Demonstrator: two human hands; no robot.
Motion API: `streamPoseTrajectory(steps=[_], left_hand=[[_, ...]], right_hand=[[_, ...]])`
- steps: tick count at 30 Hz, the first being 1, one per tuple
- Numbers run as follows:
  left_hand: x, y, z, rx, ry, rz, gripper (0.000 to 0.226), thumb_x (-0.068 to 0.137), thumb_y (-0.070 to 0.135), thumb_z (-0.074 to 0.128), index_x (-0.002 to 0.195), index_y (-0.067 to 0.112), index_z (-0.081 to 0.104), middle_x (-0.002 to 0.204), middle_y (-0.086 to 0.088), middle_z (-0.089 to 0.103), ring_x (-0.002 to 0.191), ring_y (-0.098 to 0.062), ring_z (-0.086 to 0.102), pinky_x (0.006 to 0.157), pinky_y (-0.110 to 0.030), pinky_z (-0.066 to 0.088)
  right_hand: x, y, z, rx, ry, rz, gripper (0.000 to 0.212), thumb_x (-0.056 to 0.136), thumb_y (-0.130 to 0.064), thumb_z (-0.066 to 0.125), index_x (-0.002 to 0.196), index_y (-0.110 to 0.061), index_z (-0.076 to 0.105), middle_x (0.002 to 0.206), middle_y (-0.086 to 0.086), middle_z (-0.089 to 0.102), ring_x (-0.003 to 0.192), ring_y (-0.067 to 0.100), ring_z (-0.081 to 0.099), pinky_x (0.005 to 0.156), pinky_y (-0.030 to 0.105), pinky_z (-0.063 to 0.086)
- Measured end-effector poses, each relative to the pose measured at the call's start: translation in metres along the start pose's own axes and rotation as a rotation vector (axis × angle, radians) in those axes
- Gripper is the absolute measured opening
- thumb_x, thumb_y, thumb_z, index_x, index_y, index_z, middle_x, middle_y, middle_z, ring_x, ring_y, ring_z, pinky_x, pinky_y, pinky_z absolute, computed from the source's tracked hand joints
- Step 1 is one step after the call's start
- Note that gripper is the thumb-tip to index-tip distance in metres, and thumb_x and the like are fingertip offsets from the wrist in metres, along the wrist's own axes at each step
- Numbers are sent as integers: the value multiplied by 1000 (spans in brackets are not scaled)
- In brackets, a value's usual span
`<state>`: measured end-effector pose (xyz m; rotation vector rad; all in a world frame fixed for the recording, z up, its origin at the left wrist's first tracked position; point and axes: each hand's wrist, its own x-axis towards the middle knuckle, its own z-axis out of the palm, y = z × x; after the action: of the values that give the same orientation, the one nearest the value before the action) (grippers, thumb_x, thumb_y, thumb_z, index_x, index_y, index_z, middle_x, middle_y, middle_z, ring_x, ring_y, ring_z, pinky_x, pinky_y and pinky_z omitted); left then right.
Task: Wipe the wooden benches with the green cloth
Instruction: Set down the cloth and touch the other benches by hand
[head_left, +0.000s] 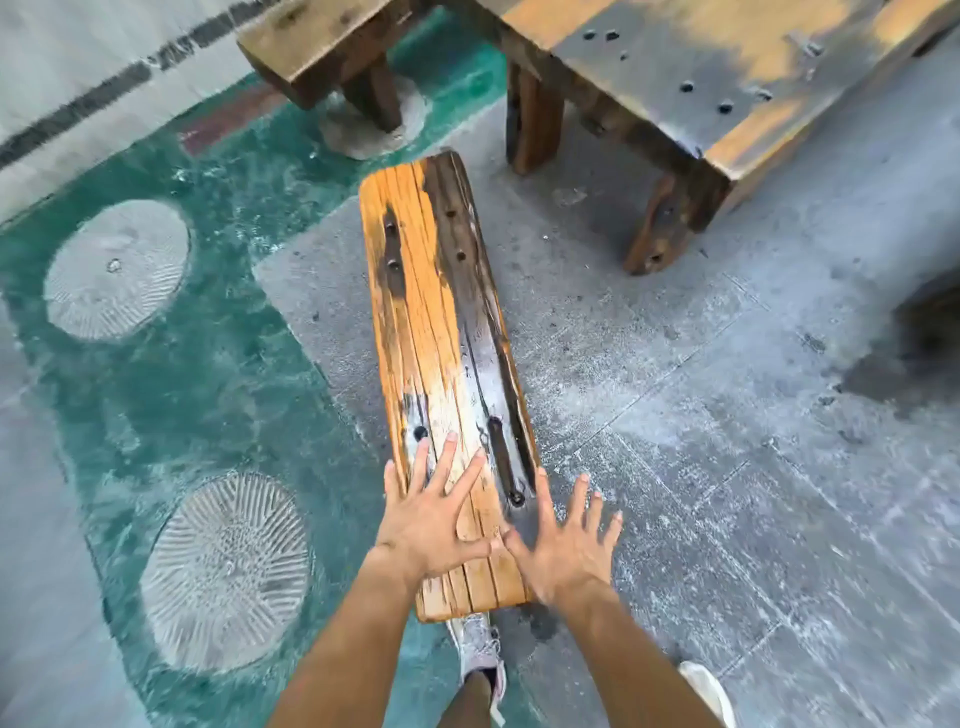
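Both hands fully spread, empty. Left hand (434, 525) flat over near end of wooden bench (441, 332); right hand (563, 545) at bench's right edge, over floor; contact unclear. Thumbs nearly meet.

Soft, even daylight, with no hard shadows. The narrow wooden bench (447, 364) shows a pale wet sheen along its dark right strip (strongest near its close end). Beyond and beside the bench the frame smears with motion blur, and wide-angle distortion bends the edges.
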<state>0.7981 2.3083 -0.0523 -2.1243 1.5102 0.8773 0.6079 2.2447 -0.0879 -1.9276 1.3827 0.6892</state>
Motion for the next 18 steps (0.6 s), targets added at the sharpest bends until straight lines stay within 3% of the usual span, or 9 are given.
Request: streamPoseTrajectory(steps=[3, 7, 11, 13, 18], left_hand=[[57, -12, 0, 149, -36, 170, 117, 72, 101, 32, 147, 49, -42, 161, 2, -46, 147, -34, -42, 118, -68, -18], [113, -30, -2, 248, -15, 278, 120, 52, 107, 13, 137, 51, -51, 158, 1, -51, 148, -36, -41, 119, -72, -16], [152, -50, 34, 409, -93, 408, 138, 63, 97, 57, 138, 53, -49, 148, 5, -59, 138, -32, -52, 113, -68, -25], [157, -54, 37, 477, -78, 430, 145, 59, 93, 66, 140, 52, -48, 146, 4, -60, 138, -32, -52, 115, -71, -23], [169, -69, 87, 679, -174, 573, 157, 57, 74, 84, 135, 57, -50, 141, 5, -64, 144, -35, -46, 112, -76, -22]], right_hand=[[28, -9, 37, 114, 17, 144, 89, 94, -84, 7, 132, -39, -61, 155, 25, -46, 154, 45, -24, 123, 67, -14], [58, -17, 53, 154, 74, 171, 91, 93, -85, 12, 133, -43, -59, 155, 23, -46, 156, 45, -18, 121, 68, -12], [78, -26, 101, 270, 43, 277, 98, 91, -85, 21, 135, -46, -57, 157, 20, -46, 157, 45, -17, 122, 72, -4], [80, -32, 107, 268, 73, 253, 102, 90, -86, 28, 137, -47, -55, 157, 18, -48, 157, 45, -19, 121, 74, 2], [75, -69, 180, 419, -59, 356, 118, 84, -89, 43, 137, -48, -54, 150, 15, -59, 151, 49, -33, 119, 78, 16]])
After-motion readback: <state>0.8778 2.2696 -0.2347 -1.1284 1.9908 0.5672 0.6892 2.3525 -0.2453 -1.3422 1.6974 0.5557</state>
